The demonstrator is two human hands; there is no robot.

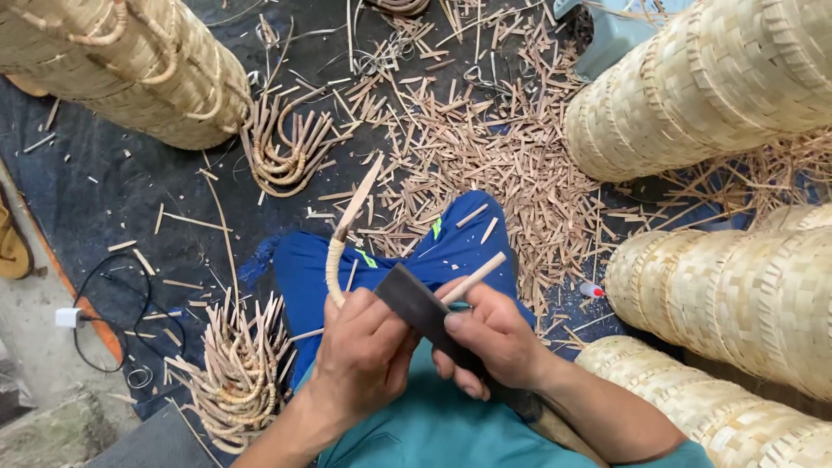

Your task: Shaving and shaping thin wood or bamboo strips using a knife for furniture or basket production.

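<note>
Both hands are seen low in the middle of the head view, above the lap. Closed around the lower end of a curved cane handle (333, 260) is the left hand (364, 355), its fingers wrapped tight; the handle's bound, pale curve rises to the upper left of the hand and ends in a thin split tip pointing up. Clamped on a dark broad-bladed knife (416, 303) is the right hand (494, 338), the blade lying slantwise between the two hands, its edge set against a pale straight end of cane (472, 277) that sticks out to the upper right. Blue trousers (303, 269) and a teal shirt (433, 433) are seen beneath the hands. A bundle of bent cane handles (238, 373) is piled at the lower left on the dark floor mat (113, 191), and another bundle (286, 147) lies at the upper middle left. Cane shavings (503, 156) are scattered across the upper middle. Stacks of woven baskets (737, 295) are ranged along the right edge, and a further stack (130, 61) at the upper left.
</note>
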